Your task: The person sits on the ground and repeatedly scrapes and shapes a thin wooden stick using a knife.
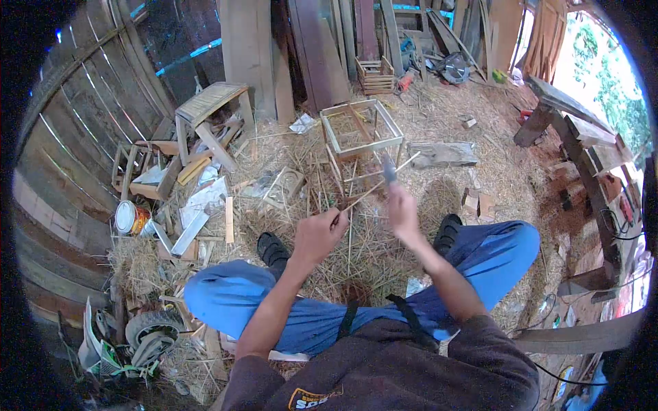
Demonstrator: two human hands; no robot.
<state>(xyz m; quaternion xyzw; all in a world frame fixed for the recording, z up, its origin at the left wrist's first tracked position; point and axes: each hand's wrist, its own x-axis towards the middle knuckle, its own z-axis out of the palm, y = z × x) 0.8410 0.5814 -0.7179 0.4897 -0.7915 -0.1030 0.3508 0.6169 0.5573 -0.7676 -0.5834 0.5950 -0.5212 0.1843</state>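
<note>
My left hand (317, 238) is closed around the near end of a thin, pale wooden stick (363, 196), which slants up and away to the right. In my right hand (403, 214), the fingers are wrapped round a short tool with a grey, blade-like upper part (389, 168). Motion blurs this tool, and it overlaps the stick in this view. Just beyond both hands stands a small open wooden frame (363, 145) with slim legs and a square top. Loose straw and shavings lie under and around it.
A wooden stool (212, 103) stands at the left among offcuts, near a paint bucket (126, 216). Planks (315, 55) lean on the back wall, with a slatted crate (375, 75) before them. A flat board (442, 155) lies right of the frame. A long bench (582, 130) runs along the right.
</note>
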